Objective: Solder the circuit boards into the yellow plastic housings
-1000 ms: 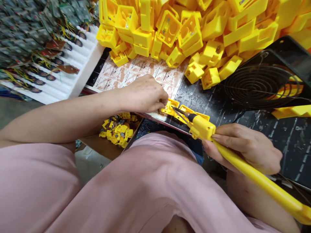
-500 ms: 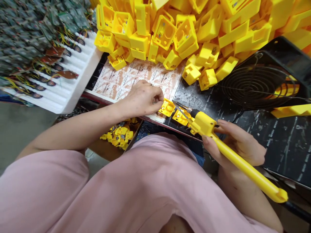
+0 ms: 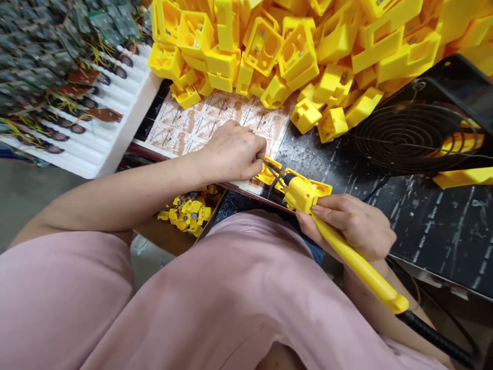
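My right hand (image 3: 350, 226) is wrapped round the handle of a yellow soldering iron (image 3: 360, 270) with a black cable at its rear end. Its thin metal tip reaches over a small open yellow plastic housing (image 3: 267, 174) at the table's front edge. Beside that housing, my left hand (image 3: 233, 154) is closed, thumb and forefinger pressed together; whatever they pinch is hidden. Another yellow housing (image 3: 321, 187) lies to the right, partly covered by the iron.
Yellow plastic housings (image 3: 265, 46) are heaped along the back of the black table (image 3: 431, 216). A black fan (image 3: 404, 133) stands at right. At left, a white foam tray (image 3: 123, 128) carries many wired circuit boards. Below the edge, a box holds yellow parts (image 3: 190, 216).
The soldering iron and my right hand have moved left, bringing the tip over the housing by my left hand. My left hand has shifted slightly right and remains closed.
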Demonstrator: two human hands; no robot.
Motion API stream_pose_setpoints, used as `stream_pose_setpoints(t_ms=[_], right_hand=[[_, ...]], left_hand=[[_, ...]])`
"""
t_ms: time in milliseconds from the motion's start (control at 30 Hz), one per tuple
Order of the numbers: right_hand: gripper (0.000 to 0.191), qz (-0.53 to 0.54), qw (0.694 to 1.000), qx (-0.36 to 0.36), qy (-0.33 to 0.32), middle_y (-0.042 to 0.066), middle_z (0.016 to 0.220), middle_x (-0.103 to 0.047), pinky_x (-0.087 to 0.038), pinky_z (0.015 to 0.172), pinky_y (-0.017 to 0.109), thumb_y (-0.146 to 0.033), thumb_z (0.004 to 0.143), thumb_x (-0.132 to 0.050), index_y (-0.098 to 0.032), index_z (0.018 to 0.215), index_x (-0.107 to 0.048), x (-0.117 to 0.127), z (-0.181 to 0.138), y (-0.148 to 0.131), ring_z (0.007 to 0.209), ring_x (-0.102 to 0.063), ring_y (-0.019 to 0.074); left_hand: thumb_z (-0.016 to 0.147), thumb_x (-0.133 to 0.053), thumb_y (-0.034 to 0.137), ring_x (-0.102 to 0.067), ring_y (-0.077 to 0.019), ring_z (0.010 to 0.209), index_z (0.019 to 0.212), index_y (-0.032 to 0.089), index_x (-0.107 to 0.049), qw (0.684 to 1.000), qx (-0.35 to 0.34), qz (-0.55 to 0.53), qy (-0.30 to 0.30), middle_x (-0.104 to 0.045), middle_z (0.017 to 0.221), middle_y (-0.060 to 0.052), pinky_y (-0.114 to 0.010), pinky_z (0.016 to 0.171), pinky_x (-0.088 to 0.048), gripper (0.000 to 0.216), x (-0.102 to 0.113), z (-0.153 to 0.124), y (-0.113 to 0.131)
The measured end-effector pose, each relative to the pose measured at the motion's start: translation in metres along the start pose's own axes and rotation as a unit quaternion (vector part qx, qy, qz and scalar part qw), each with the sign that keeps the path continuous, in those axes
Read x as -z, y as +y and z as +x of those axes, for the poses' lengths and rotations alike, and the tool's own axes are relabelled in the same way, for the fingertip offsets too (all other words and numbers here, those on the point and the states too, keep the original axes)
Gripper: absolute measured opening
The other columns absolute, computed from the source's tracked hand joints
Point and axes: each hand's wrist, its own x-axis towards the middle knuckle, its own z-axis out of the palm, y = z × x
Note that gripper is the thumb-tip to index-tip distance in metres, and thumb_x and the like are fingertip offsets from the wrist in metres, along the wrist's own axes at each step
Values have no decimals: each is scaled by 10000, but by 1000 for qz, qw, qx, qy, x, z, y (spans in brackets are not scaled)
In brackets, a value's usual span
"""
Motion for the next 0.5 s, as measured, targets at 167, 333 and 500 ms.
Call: stream_pose_setpoints(t_ms=[167, 333, 500], right_hand=[[268, 24, 997, -78, 9, -22, 819, -755, -626, 587, 273, -99, 834, -844, -269, 967, -684, 12, -7, -3, 652, -725, 159], [284, 23, 992, -122, 26, -19, 836, -743, -623, 577, 304, -97, 848, -824, -295, 1016, -711, 15, -14, -8, 655, -703, 177], [301, 47, 988, -142, 25, -17, 851, -755, -640, 618, 316, -106, 832, -856, -287, 1035, -726, 10, -17, -8, 677, -714, 176]], left_hand=[[828, -526, 308, -721, -242, 781, 874, 207, -788, 1000, 0, 8, 0, -733, 719, -43, -360, 774, -479, 284, 0, 0, 0], [834, -521, 298, -732, -255, 805, 894, 202, -797, 1000, -3, 22, -13, -759, 763, -52, -367, 785, -491, 298, 3, 0, 2], [854, -541, 287, -747, -280, 842, 931, 194, -808, 998, 12, 43, -38, -776, 802, -67, -393, 819, -501, 292, 7, 3, 4]])
